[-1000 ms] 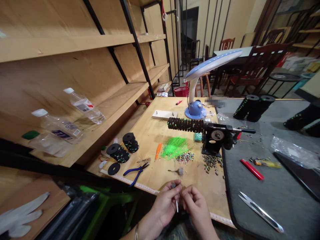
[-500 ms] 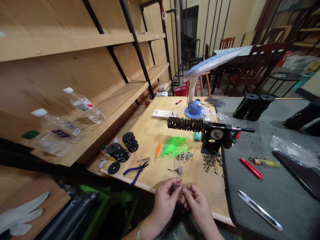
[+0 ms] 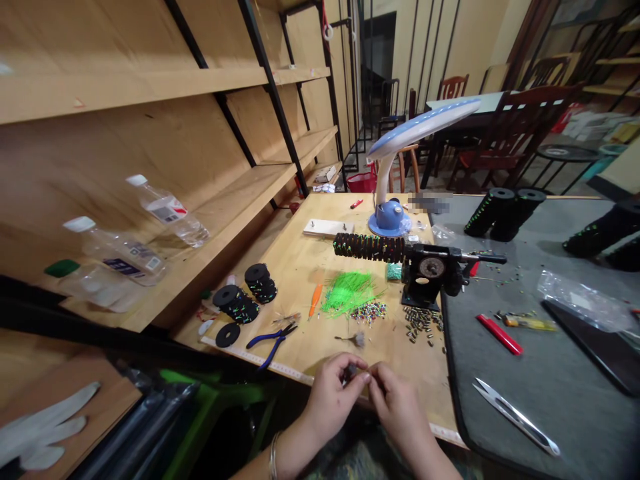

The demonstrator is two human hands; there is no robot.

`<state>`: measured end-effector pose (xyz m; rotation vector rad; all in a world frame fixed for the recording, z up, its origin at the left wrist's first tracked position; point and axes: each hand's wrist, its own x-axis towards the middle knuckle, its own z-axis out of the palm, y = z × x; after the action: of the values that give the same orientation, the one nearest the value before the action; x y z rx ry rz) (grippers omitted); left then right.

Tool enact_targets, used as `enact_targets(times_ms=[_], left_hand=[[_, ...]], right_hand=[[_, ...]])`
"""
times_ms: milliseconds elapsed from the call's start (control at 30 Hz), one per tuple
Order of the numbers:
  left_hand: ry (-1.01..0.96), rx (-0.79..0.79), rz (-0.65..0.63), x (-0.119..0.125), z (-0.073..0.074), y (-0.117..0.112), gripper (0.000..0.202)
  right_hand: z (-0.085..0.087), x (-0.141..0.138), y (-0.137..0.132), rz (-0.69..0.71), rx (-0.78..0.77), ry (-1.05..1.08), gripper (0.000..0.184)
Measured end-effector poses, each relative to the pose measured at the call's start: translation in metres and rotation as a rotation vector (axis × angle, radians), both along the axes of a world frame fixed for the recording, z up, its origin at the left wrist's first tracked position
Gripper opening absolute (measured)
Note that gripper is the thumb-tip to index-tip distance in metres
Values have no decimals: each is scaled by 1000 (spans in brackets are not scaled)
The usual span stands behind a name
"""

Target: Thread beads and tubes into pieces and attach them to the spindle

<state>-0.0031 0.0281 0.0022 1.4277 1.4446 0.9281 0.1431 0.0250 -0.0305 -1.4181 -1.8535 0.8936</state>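
Observation:
My left hand (image 3: pixel 336 388) and my right hand (image 3: pixel 393 392) meet fingertip to fingertip over the table's front edge. Both are closed in a pinch; whatever small item lies between them is too hidden to name, though something dark shows inside the left fingers. Just beyond sits a small greyish tuft (image 3: pixel 358 339) with a dark stem. Farther off lie a heap of bright green strands (image 3: pixel 347 291), a scatter of coloured beads (image 3: pixel 369 311) and small metallic cylinders (image 3: pixel 423 323). Blue-handled pliers (image 3: pixel 273 341) rest to the left, near an orange tool (image 3: pixel 315 300).
A black clamp device (image 3: pixel 429 270) holds a bead-studded black roll (image 3: pixel 369 247). Behind it stands a blue desk lamp (image 3: pixel 390 219). Black foam spools (image 3: pixel 235 303) are at left. Thread snips (image 3: pixel 517 417) and a red cutter (image 3: pixel 499 334) lie on the grey mat (image 3: pixel 465 373). Bottles (image 3: pixel 117 250) stand on the shelf.
My right hand has turned slightly, its fingers now closer against the left fingertips. The camera view has shifted a little. Things on the table stay where they were.

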Motion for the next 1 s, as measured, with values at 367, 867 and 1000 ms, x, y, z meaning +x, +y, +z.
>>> enact_targets(times_ms=[367,867,1000], left_hand=[[-324,-51,11,-7,7,7,21],[-389,-415,-158,-29,24,-3,43],[-412,-658,-182,-33,19,-21,42]], right_hand=[[14,1,1,99,153,-134,20],[42,16,23,549,589,-576,17],[61,25,40,679,698,-689,18]])
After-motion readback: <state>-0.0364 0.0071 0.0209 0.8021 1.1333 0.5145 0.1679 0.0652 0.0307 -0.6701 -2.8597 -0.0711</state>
